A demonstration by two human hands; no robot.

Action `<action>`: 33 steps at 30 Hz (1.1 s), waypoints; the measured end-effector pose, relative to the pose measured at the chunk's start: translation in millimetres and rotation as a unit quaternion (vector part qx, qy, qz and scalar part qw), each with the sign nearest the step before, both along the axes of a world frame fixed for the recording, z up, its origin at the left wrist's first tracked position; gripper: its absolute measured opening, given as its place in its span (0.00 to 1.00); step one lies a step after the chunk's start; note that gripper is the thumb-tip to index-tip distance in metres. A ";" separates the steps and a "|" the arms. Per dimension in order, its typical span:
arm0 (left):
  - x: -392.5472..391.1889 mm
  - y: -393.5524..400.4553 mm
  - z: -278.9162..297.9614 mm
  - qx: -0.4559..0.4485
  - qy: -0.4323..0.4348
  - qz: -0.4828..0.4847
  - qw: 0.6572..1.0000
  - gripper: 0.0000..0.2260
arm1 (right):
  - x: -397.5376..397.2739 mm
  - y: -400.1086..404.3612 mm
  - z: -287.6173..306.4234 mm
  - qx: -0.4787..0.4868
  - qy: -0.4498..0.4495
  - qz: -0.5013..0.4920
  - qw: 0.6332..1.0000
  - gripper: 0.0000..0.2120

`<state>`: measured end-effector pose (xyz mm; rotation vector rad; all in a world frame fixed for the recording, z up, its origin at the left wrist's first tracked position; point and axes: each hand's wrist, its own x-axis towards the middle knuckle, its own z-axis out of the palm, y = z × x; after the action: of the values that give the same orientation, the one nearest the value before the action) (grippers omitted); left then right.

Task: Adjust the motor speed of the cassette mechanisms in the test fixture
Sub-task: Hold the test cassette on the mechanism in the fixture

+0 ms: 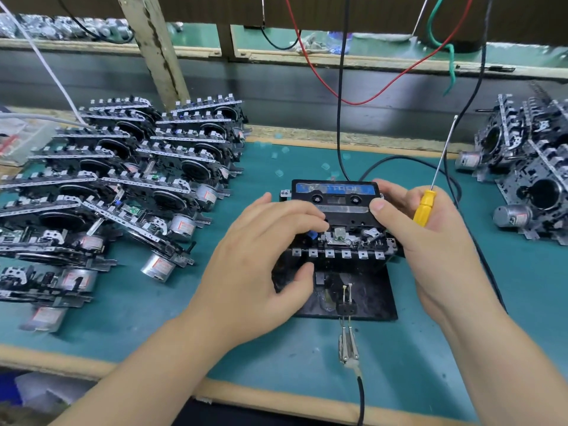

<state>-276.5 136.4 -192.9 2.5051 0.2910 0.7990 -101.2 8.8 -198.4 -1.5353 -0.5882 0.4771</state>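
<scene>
Teal bench mat (430,348) w/ stacked mechanisms (116,192) at left. Test fixture (347,290) at centre; cassette mechanism (335,229) seated on it, long axis left-right. Left hand (255,265) rests on mechanism, fingers curved. Screwdriver (425,207), tip up and away, is gripped by right hand (430,241).

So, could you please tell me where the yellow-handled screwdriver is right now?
In the head view, the screwdriver is held in the right hand, right of centre, its shaft pointing up and away, just beside the cassette seated in the test fixture.
</scene>
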 end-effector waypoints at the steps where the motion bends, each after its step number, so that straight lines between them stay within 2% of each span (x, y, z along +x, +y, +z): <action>1: 0.8 4.8 9.3 0.003 0.017 -0.010 1.000 0.18 | 2.4 -3.6 4.5 -0.033 -0.071 0.016 0.997 0.17; 3: 5.1 15.3 28.1 0.016 0.076 -0.041 0.996 0.23 | 8.1 -9.4 19.0 -0.094 -0.189 0.104 0.972 0.17; 5: 11.3 23.0 44.0 0.029 0.150 -0.061 0.986 0.31 | 11.3 -10.5 35.2 -0.167 -0.249 0.203 0.932 0.17; 7: 19.8 28.1 55.5 0.070 0.218 -0.061 0.971 0.34 | 14.2 -10.7 43.9 -0.215 -0.298 0.236 0.900 0.22; 9: 28.7 32.4 61.2 0.141 0.260 -0.050 0.954 0.34 | 15.3 -10.2 45.9 -0.216 -0.307 0.242 0.895 0.24; 11: 33.1 36.1 63.4 0.150 0.269 -0.056 0.950 0.30 | 14.9 -10.9 44.8 -0.210 -0.295 0.247 0.899 0.25; 13: 32.9 37.7 62.0 0.104 0.261 -0.068 0.957 0.27 | 14.0 -12.3 41.0 -0.190 -0.283 0.244 0.908 0.24; 17: 30.7 38.5 52.5 0.091 0.244 -0.064 0.963 0.27 | 11.8 -15.0 24.3 -0.059 -0.209 0.201 0.955 0.26; 19: 30.8 38.3 50.3 0.081 0.244 -0.065 0.964 0.27 | 9.7 -15.8 17.3 -0.023 -0.169 0.190 0.967 0.26; 25: 34.3 36.5 51.7 0.124 0.252 -0.061 0.958 0.28 | 10.5 -17.7 9.5 -0.006 -0.157 0.163 0.974 0.21; 29: 32.1 31.4 55.8 0.117 0.255 -0.071 0.957 0.26 | 10.5 -9.5 4.1 0.050 -0.070 0.089 0.992 0.21; 33: 32.1 29.9 56.9 0.118 0.252 -0.064 0.958 0.25 | 5.9 -2.7 0.8 0.092 0.000 0.044 0.995 0.21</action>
<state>-244.4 166.2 -136.0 2.8917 0.2067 0.1349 -95.4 6.2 -197.6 -1.3376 -0.6832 0.4767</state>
